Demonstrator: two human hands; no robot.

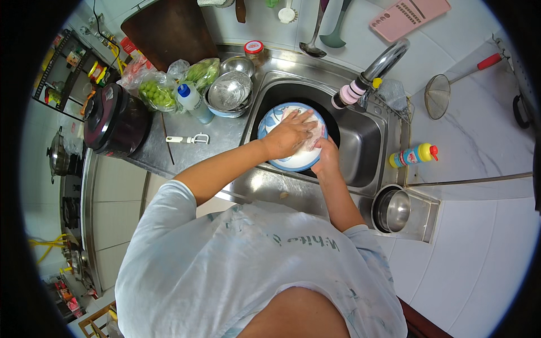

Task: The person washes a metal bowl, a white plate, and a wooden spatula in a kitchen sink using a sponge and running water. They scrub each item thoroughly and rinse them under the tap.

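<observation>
A white plate with a blue rim and blue pattern [291, 162] is held tilted over the left basin of a steel sink [359, 143]. My left hand [289, 134] lies over its face with fingers spread, pressing a pale, wet cloth [313, 137] against it. At the plate's lower right edge, my right hand [327, 157] grips the rim, thumb on the face and the other fingers mostly hidden beneath. The chrome faucet [384, 61] with pink bands stands to the right of the plate; no running water is visible.
Left of the sink are metal bowls [230, 91], a blue-capped bottle [195, 103], bagged green fruit [157, 93], a peeler [188, 139], a chopstick [167, 139] and a dark electric cooker [116, 120]. A yellow bottle [412, 155] and steel pots [395, 210] are at the right.
</observation>
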